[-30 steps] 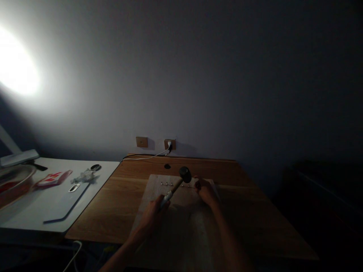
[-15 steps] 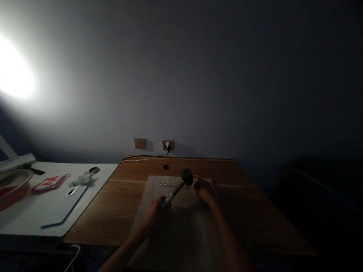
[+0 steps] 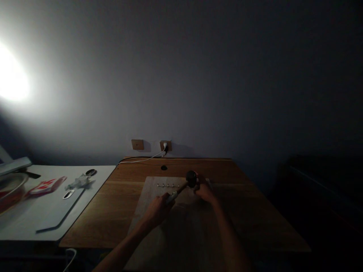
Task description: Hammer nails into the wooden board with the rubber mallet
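Observation:
My left hand (image 3: 159,207) is closed round the light-coloured grip of a mallet (image 3: 179,189). The dark, round mallet head (image 3: 191,178) points away from me, right beside the fingers of my right hand. My right hand (image 3: 203,187) is closed at the far right part of a pale wooden board (image 3: 150,206); what its fingers pinch is hidden by the mallet head and the dark. Several small shiny metal pins or hooks (image 3: 168,185) stand in a row along the board's far edge, left of the mallet head.
Under the board is a brown wooden table (image 3: 113,200) with a round dark hole (image 3: 163,167). On the white table (image 3: 17,223) at left lie a grey scale-like plate (image 3: 61,211), a red-and-white packet (image 3: 47,186), crumpled plastic (image 3: 81,182) and a bowl (image 3: 13,189). Cables run to a wall socket (image 3: 166,146).
The mallet head has moved slightly right and down, closer over my right hand's fingers. My left hand has shifted a little right along with it. The view has turned slightly.

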### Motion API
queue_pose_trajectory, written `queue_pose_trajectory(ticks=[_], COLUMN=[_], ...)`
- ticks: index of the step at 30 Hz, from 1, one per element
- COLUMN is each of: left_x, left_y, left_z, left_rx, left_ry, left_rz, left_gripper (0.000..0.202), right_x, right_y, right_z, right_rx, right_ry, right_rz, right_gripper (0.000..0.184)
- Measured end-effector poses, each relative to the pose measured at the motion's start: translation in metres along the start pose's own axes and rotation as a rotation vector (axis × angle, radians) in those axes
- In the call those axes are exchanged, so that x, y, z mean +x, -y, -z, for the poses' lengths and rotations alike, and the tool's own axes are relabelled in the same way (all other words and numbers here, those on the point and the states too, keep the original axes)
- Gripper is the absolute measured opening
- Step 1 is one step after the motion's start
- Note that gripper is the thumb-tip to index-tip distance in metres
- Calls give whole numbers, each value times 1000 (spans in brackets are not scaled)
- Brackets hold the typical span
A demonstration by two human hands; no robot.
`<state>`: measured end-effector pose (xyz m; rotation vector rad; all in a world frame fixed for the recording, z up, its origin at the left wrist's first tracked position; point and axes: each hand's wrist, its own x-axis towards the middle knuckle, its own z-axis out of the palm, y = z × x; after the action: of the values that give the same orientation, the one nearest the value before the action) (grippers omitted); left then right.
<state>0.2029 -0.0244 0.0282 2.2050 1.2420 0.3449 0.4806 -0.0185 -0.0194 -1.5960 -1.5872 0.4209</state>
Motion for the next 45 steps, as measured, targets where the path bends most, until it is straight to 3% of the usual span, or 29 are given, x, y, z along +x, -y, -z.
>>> queue_pose_trajectory(ticks=[8, 13, 16, 19, 21, 23, 26, 28, 33, 36, 41, 45], left_x=[-3, -4, -9, -12, -13, -12, -11, -11, -7, -5, -5, -7], left_y=[4, 14, 15, 15, 17, 19, 21, 21, 24, 26, 26, 23], left_z=[4, -6, -9, -8, -8, -9, -12, -12, -12, -14, -17, -15], left_rx=[37, -85, -170, -219, -244, -259, -281, -305, -332, -334, -374, -373], left_ry=[13, 12, -28, -54, -66, -87, -121, -132, -162, -179, -196, -189], left_rz=[1, 20, 17, -8, -18, -25, -37, -36, -27, -4, -16, -8], left_gripper=[24, 29, 35, 40, 42, 42, 44, 46, 49, 49, 47, 50], right_x=[-1, 0, 5, 3, -8, -30, -70, -91, -100, -91, -93, -99], right_y=[-7, -10, -7, 7, 25, 47, 76, 87, 88, 88, 91, 83], right_z=[-4, -5, 1, 10, 13, 12, 0, -9, -14, -6, -3, -15], right_rx=[24, 44, 55, 65, 15, -90, -254, -406, -702, -729, -688, -742], right_ry=[-23, -172, -262, -285, -230, -63, 246, 343, 350, 366, 314, 344], right_rz=[22, 46, 12, -26, -22, 45, 225, 294, 394, 444, 500, 552], right_gripper=[79, 76, 66, 43, 27, 22, 40, 43, 26, 25, 40, 23])
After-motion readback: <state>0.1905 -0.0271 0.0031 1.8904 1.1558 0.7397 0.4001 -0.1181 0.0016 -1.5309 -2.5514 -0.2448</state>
